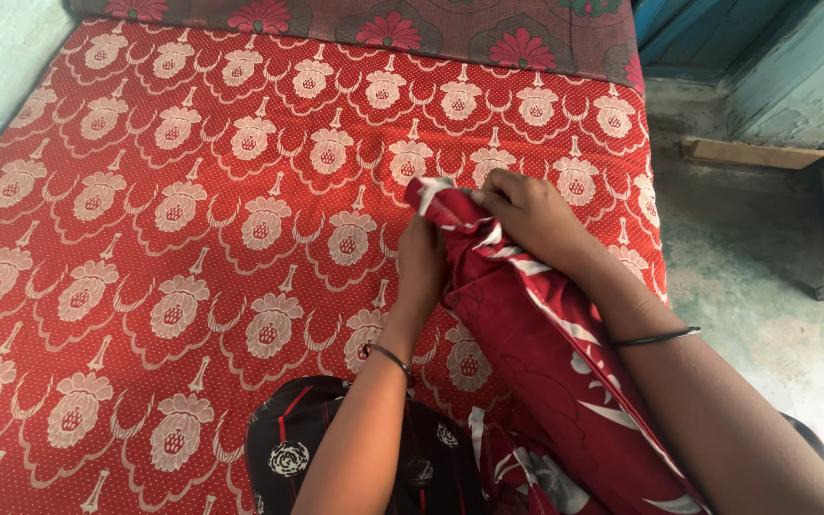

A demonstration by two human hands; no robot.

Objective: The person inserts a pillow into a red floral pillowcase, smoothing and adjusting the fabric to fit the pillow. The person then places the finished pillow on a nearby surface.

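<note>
Up close, both hands meet over a dark red cloth [526, 353] with white markings. The right hand [536, 217] is clenched on the cloth's upper corner, its fingers pinching the fabric where a white-striped edge pokes out to the left. The left hand [422, 267] sits just beside it and a little lower, closed on the same cloth from the left side; its fingers are tucked into the folds, so only the back of the hand shows. Each wrist wears a thin dark bangle (the right one shows against the forearm at [655, 337], the left one near [391, 359]).

From the hands the cloth runs down and to the right, draped over the right forearm and bunched toward the person's lap, where a black garment [298, 439] with red lines and pale round motifs shows at the bottom edge of the view.

Beneath all this lies a bed [145, 238] covered in a bright red sheet patterned with rows of cream flower motifs and small dots. A darker floral fabric [450, 29] lies across its far end. To the right is a grey-green concrete floor [755, 267], with a wooden plank [751, 153] lying near a blue painted wall [717, 38].
</note>
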